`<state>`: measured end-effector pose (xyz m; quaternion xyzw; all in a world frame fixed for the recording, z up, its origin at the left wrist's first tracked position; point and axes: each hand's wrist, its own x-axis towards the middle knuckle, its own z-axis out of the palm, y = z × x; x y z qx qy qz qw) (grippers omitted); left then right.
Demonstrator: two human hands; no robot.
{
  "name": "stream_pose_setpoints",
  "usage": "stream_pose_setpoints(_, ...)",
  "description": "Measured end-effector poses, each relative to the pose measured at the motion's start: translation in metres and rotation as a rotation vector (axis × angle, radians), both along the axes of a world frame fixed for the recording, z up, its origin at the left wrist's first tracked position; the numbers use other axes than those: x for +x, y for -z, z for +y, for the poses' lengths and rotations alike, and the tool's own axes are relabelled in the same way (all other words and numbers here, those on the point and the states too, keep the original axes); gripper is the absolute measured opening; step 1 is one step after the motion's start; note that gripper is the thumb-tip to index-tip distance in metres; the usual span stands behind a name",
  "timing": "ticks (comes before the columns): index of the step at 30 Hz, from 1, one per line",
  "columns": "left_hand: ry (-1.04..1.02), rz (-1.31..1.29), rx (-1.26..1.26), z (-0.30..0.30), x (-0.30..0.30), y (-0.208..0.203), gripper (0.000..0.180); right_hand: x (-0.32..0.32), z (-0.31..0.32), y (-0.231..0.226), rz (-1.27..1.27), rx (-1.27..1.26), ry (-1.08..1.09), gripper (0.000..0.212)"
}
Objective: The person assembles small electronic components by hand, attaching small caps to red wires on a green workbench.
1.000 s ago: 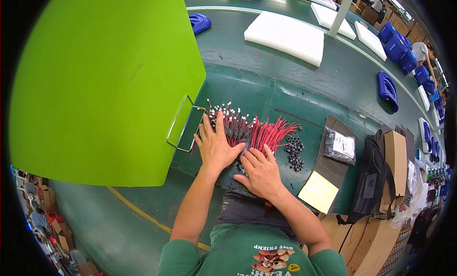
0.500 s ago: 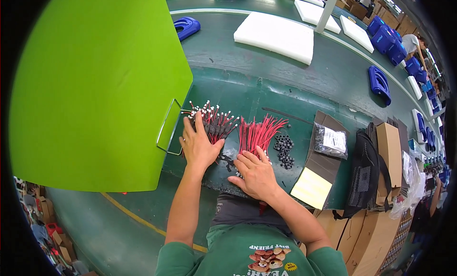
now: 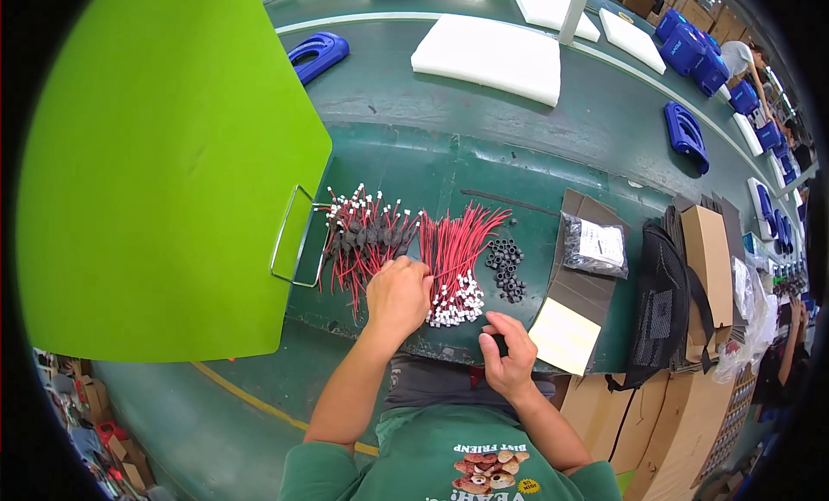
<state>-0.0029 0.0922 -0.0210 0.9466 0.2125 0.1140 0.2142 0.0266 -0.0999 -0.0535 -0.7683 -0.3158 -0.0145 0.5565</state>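
Observation:
My left hand (image 3: 399, 298) is curled between two groups of wires, its fingertips hidden at the left edge of a bundle of red wires (image 3: 453, 242). I cannot make out what it holds, if anything. White connectors (image 3: 455, 302) gather at the bundle's near end. Left of it lies a spread of red and black wire harnesses (image 3: 367, 233) with dark sleeved middles and white connectors. My right hand (image 3: 511, 350) is lifted by the table's near edge, thumb and fingers apart, with nothing seen in it. Small black rings (image 3: 505, 268) lie in a cluster right of the red wires.
A large green panel (image 3: 173, 173) with a wire handle (image 3: 294, 237) stands at the left. On the right are a bag of dark parts (image 3: 594, 246), a yellow paper (image 3: 565, 335), a black bag (image 3: 661, 307) and cardboard. White foam (image 3: 488, 59) and blue shells (image 3: 686, 136) lie beyond.
My left hand has moved from the harnesses toward me and right, to the red wires' edge. My right hand has left the red wires and shifted right, uncovering their white connectors.

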Motion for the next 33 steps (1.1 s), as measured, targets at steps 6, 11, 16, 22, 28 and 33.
stream_pose_setpoints(6, 0.019, -0.007, -0.023, 0.001, 0.000, 0.015, 0.010, -0.002, 0.001, 0.003, -0.060, 0.036, -0.007, 0.027)
stream_pose_setpoints(11, 0.033, 0.031, -0.051, -0.001, -0.003, 0.008, 0.010, -0.002, 0.000, 0.004, -0.075, 0.051, -0.014, 0.028)
stream_pose_setpoints(16, -0.003, -0.227, -0.155, -0.011, -0.005, -0.013, 0.009, -0.001, -0.006, -0.001, 0.012, 0.128, 0.027, 0.028)
stream_pose_setpoints(22, 0.377, -0.178, -0.530, -0.066, -0.008, -0.040, 0.008, 0.010, -0.006, -0.037, 0.909, 0.587, -0.017, 0.028)
stream_pose_setpoints(28, 0.444, -0.100, -0.841, -0.082, 0.009, -0.037, 0.007, 0.022, -0.022, -0.048, 0.831, 0.741, 0.177, 0.022)
stream_pose_setpoints(33, 0.569, -0.157, -0.561, -0.079, 0.038, -0.031, 0.008, 0.035, -0.043, -0.045, 0.788, 0.700, 0.187, 0.024)
